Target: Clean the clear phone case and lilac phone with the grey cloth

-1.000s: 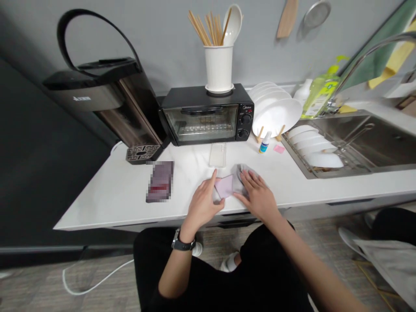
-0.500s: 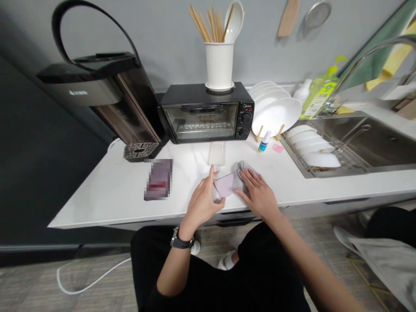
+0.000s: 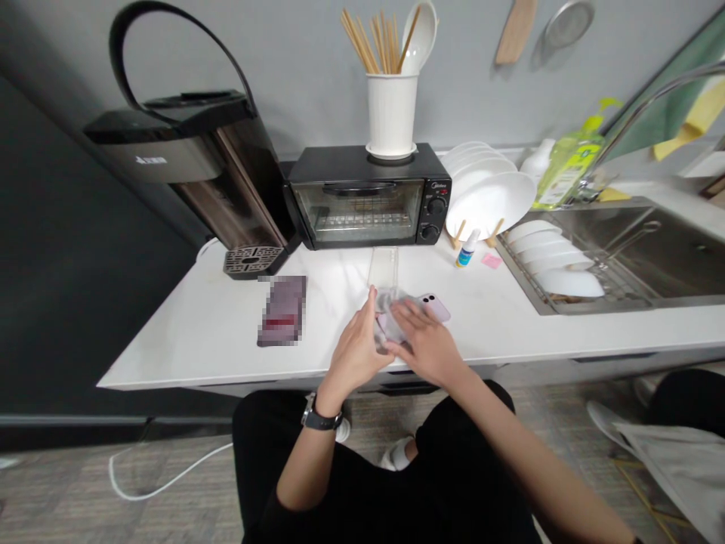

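Observation:
A lilac phone (image 3: pixel 439 306) lies back up on the white counter, its camera end showing at the right. Around the phone's left end, my left hand (image 3: pixel 356 340) steadies it between thumb and fingers. My right hand (image 3: pixel 427 340) presses a thin grey cloth (image 3: pixel 386 301) onto the phone's back, fingers laid over it; hand and cloth hide the phone's middle. Just behind my hands lies a clear phone case (image 3: pixel 384 264). A small spray bottle (image 3: pixel 467 249) with a blue label stands farther right, beside a pink slip (image 3: pixel 491 261).
A toaster oven (image 3: pixel 362 211) bears a white holder (image 3: pixel 392 113) of chopsticks and a ladle. At left are a water dispenser (image 3: pixel 226 196) and a blurred-out dark flat item (image 3: pixel 283 310). Plates (image 3: pixel 490 200) and a sink (image 3: pixel 668 249) are at right. Another person's leg shows at far right.
My right hand has slid left with the cloth, from the phone's right end across to its left part. The camera end is now uncovered. My left hand stays at the left end.

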`<state>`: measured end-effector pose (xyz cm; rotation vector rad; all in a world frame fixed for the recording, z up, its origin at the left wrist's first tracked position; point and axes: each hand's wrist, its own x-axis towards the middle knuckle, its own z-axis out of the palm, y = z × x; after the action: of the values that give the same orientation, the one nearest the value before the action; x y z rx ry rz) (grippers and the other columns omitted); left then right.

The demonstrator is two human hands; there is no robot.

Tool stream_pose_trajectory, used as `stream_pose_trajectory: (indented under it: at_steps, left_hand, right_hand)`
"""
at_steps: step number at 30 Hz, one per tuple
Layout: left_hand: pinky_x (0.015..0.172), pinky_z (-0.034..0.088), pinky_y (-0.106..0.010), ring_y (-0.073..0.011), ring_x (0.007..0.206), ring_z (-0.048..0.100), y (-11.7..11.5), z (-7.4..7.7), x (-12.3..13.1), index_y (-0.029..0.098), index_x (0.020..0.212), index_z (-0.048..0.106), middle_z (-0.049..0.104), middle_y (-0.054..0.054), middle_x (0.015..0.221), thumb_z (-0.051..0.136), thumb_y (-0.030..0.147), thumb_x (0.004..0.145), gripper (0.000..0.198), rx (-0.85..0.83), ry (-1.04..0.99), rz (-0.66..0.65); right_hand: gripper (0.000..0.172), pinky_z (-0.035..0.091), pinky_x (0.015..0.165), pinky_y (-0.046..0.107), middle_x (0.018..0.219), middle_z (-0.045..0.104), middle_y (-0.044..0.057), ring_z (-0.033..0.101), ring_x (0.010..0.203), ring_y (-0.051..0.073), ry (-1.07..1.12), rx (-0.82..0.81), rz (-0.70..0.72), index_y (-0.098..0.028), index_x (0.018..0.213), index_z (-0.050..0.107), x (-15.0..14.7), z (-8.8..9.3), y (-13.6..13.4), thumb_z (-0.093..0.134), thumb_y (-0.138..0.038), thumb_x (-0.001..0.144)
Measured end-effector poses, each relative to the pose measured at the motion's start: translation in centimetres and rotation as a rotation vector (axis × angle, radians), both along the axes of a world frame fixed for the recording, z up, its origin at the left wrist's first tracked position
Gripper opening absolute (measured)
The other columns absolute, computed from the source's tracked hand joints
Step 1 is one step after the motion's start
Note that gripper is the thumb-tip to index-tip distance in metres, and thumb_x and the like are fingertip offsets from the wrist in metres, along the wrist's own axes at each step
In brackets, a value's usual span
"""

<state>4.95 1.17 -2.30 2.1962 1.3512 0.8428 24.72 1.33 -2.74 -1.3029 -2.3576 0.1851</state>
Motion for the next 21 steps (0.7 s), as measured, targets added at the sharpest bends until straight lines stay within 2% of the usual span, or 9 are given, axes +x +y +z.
stream_pose_trajectory:
  at_steps: [2, 4, 6, 8, 11, 15, 17, 19, 21]
  left_hand:
    - [0.119, 0.043, -0.053, -0.0351, 0.148, 0.046, 0.0, 0.0, -0.1, 0.026, 0.168, -0.013, 0.028, -0.018, 0.173, 0.073, 0.015, 0.076, 0.127, -0.010, 0.012, -0.014]
    - [0.119, 0.043, -0.053, -0.0352, 0.149, 0.044, 0.0, 0.1, 0.0, 0.025, 0.168, -0.013, 0.029, -0.017, 0.173, 0.073, 0.014, 0.075, 0.127, -0.014, 0.021, -0.006]
    - [0.118, 0.044, -0.052, -0.0337, 0.144, 0.049, -0.1, 0.3, 0.1, 0.026, 0.168, -0.013, 0.031, -0.016, 0.172, 0.074, 0.017, 0.078, 0.126, -0.014, 0.022, 0.014]
    - [0.117, 0.045, -0.050, -0.0319, 0.137, 0.054, -0.1, 0.4, 0.3, 0.026, 0.168, -0.013, 0.034, -0.015, 0.171, 0.075, 0.021, 0.080, 0.125, -0.005, 0.029, 0.017]
    - [0.115, 0.046, -0.049, -0.0300, 0.130, 0.058, -0.1, 0.3, 0.2, 0.028, 0.168, -0.012, 0.038, -0.014, 0.169, 0.075, 0.023, 0.082, 0.123, 0.005, 0.037, 0.015]
    - [0.115, 0.045, -0.050, -0.0323, 0.141, 0.051, 0.1, 0.1, -0.2, 0.027, 0.168, -0.014, 0.034, -0.016, 0.171, 0.072, 0.019, 0.080, 0.123, -0.012, 0.025, -0.021]
    - [0.116, 0.044, -0.050, -0.0329, 0.144, 0.049, 0.2, 0.0, -0.3, 0.027, 0.168, -0.014, 0.033, -0.016, 0.171, 0.071, 0.015, 0.077, 0.125, -0.023, 0.025, -0.024]
    - [0.115, 0.045, -0.050, -0.0324, 0.139, 0.052, 0.2, 0.0, -0.2, 0.028, 0.168, -0.014, 0.034, -0.014, 0.171, 0.072, 0.016, 0.078, 0.126, -0.024, 0.025, -0.002]
    - [0.114, 0.045, -0.050, -0.0317, 0.134, 0.056, 0.1, 0.1, 0.1, 0.029, 0.168, -0.012, 0.037, -0.014, 0.170, 0.074, 0.021, 0.080, 0.124, -0.007, 0.027, 0.010]
  right_hand:
    - [0.068, 0.034, 0.127, 0.056, 0.162, 0.049, 0.015, 0.043, 0.153, 0.032, 0.020, -0.035, 0.144, -0.017, 0.158, 0.048, -0.6, 0.0, -1.2, 0.055, -0.057, 0.103]
    - [0.068, 0.034, 0.127, 0.056, 0.163, 0.048, 0.012, 0.043, 0.153, 0.029, 0.032, -0.056, 0.199, -0.020, 0.160, 0.046, 0.0, -0.1, -2.2, 0.055, -0.057, 0.104]
    - [0.064, 0.035, 0.127, 0.056, 0.163, 0.048, 0.012, 0.043, 0.153, 0.029, 0.021, -0.044, 0.135, -0.020, 0.160, 0.045, 1.6, -0.4, -2.5, 0.052, -0.054, 0.106]
    - [0.063, 0.036, 0.125, 0.058, 0.162, 0.049, 0.015, 0.044, 0.153, 0.033, 0.006, -0.005, -0.026, -0.017, 0.159, 0.046, 3.1, -0.7, -1.9, 0.050, -0.051, 0.107]
    - [0.070, 0.036, 0.123, 0.062, 0.161, 0.048, 0.022, 0.042, 0.153, 0.039, 0.007, 0.033, -0.199, -0.010, 0.159, 0.046, 2.6, -0.8, -0.9, 0.053, -0.055, 0.105]
    - [0.066, 0.033, 0.127, 0.056, 0.161, 0.050, 0.015, 0.042, 0.154, 0.032, 0.052, -0.032, 0.074, -0.015, 0.158, 0.048, -0.8, -0.2, -1.7, 0.052, -0.054, 0.105]
    - [0.064, 0.035, 0.127, 0.053, 0.161, 0.051, 0.012, 0.045, 0.152, 0.029, 0.073, -0.067, 0.175, -0.019, 0.158, 0.049, -1.0, -0.1, -2.4, 0.053, -0.056, 0.105]
    - [0.063, 0.038, 0.125, 0.054, 0.160, 0.052, 0.012, 0.046, 0.151, 0.029, 0.067, -0.061, 0.143, -0.021, 0.158, 0.048, 0.3, -0.3, -2.6, 0.054, -0.055, 0.105]
    - [0.062, 0.040, 0.124, 0.056, 0.160, 0.051, 0.015, 0.047, 0.151, 0.031, 0.040, -0.010, 0.010, -0.020, 0.159, 0.047, 2.1, -0.6, -1.9, 0.053, -0.051, 0.106]
